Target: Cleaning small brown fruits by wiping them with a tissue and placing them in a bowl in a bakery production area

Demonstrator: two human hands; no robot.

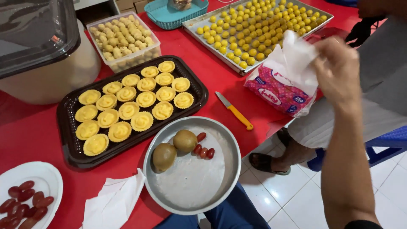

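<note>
White tissue (292, 55) is pinched in the right hand (337, 68), fingers closed on the sheet's top edge right above the pink tissue pack (277, 91) it comes out of. The pack lies at the table's right edge, long axis running roughly front-left to back-right, w/ the sheet rising up & slightly right toward the hand. The hand is directly over the pack's far end, so the tissue hangs below & left of the fingers. Right arm comes in from the lower right; it's the only one near the pack. Left hand isn't in view.

Nearby: yellow-handled knife (235, 112) just left of the pack on the red table (220, 76); round metal pan (193, 169) w/ two kiwis (174, 148) & a few grapes nearer the person.

Hard to make out: the fingertips are motion-blurred, so which ones do the pinching can't be told. Another person's leg & sandal (269, 163) sit behind the pack; their upper body is cut off.
</note>
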